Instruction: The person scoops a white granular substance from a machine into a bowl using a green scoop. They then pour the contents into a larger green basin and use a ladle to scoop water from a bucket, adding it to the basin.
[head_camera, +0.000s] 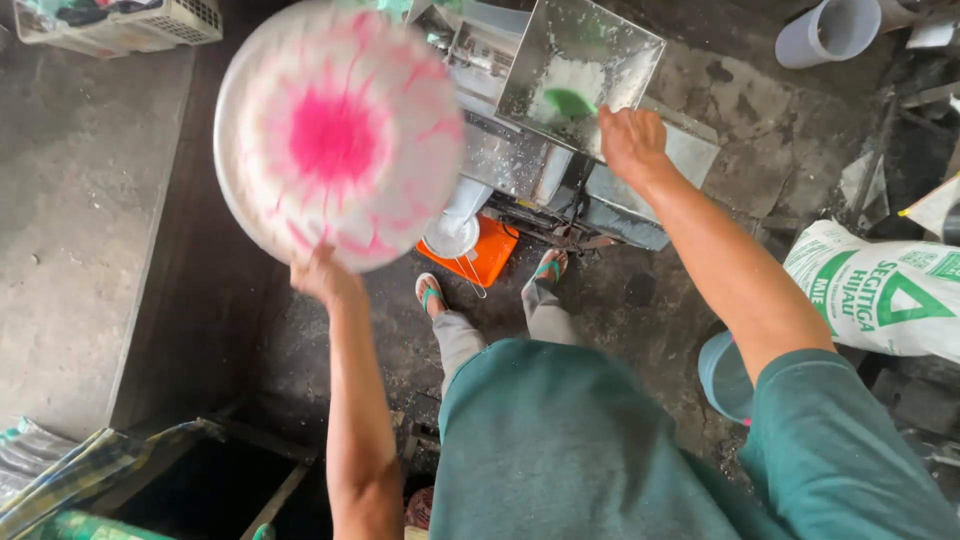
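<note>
The left hand clasps the lower rim of a round pink-and-white basin, tipped up and showing its underside. Beyond it, the right hand closes on a green scoop inside the metal hopper. Only white residue shows there, so the emptying looks nearly finished. An orange container sits below on the floor.
</note>
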